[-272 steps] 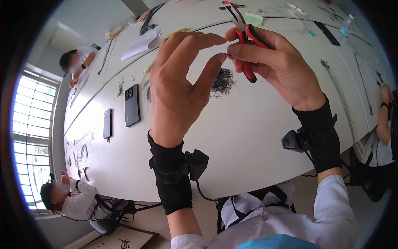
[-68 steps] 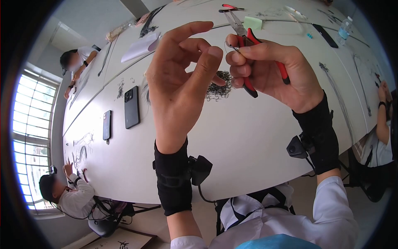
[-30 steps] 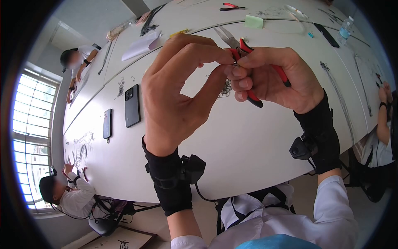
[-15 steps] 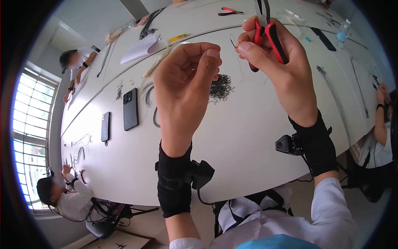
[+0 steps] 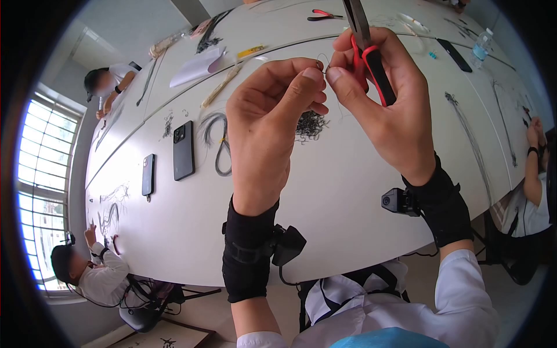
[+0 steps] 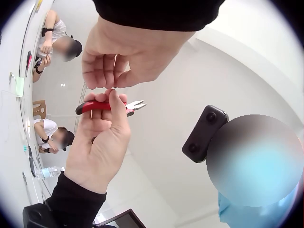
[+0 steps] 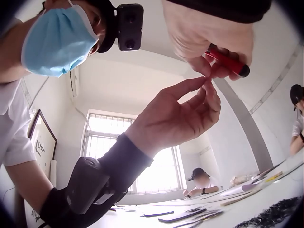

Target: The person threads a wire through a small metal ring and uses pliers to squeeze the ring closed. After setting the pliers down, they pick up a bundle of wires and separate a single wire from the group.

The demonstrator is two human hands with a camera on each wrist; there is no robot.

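Note:
In the head view, my right hand (image 5: 400, 116) keeps red-and-black pliers (image 5: 380, 72) in its grip, with their metal nose pointing up and away. Its thumb and index fingertip also pinch a thin dark wire (image 5: 323, 54) that bends into a small loop above the fingers. My left hand (image 5: 264, 124) meets it there, thumb and index fingertip pinching the same wire. Most of the wire is hidden by the fingertips. Both hands are raised over the white table (image 5: 342, 214). Beneath them lies a pile of small curled dark wire pieces (image 5: 311, 126), partly covered by the left hand.
Left of my hands lie a tied coil of dark wire (image 5: 219, 159) and two phones, one large (image 5: 183, 151), one small (image 5: 148, 174). Farther back are paper (image 5: 194, 66), a yellow cutter-like tool (image 5: 250, 51) and another pair of pliers (image 5: 325, 14). Several people sit around the table.
Half a second ago the hands were apart; now their fingertips meet at the wire. The pliers stay in the right hand, their nose swung from up-left a second ago to nearly straight away.

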